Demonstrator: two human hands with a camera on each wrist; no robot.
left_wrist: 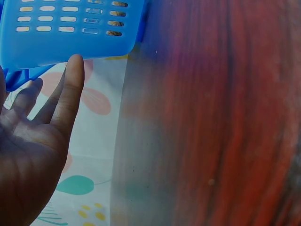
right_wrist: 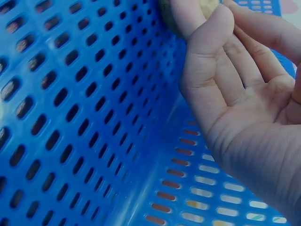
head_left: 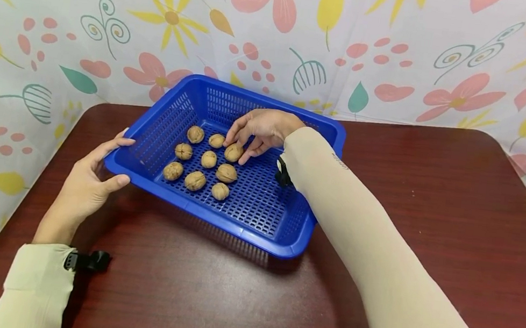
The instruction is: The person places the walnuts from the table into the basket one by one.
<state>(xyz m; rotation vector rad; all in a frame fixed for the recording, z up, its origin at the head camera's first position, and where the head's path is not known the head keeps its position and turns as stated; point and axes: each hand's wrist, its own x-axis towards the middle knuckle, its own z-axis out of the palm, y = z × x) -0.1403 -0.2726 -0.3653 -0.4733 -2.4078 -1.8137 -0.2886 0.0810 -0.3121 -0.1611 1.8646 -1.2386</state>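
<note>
A blue plastic basket (head_left: 204,212) with slotted walls sits on the table, several brown walnuts (head_left: 195,180) spread over its floor. My left hand (head_left: 87,182) holds the basket's left end, fingers over the rim and thumb at the near corner. In the left wrist view, its fingertips meet the basket's edge (left_wrist: 42,52). Over the far middle of the basket, my right hand (head_left: 267,129) reaches down and pinches a walnut (head_left: 233,152) between fingers and thumb. The right wrist view shows that hand (right_wrist: 249,108) beside the slotted surface, the walnut partly hidden behind the fingers.
The dark red-brown table (head_left: 209,293) extends around the basket. A white cloth (head_left: 278,30) with flower and leaf prints hangs behind the table and along its left side. Black straps (head_left: 86,261) go round both sleeved wrists.
</note>
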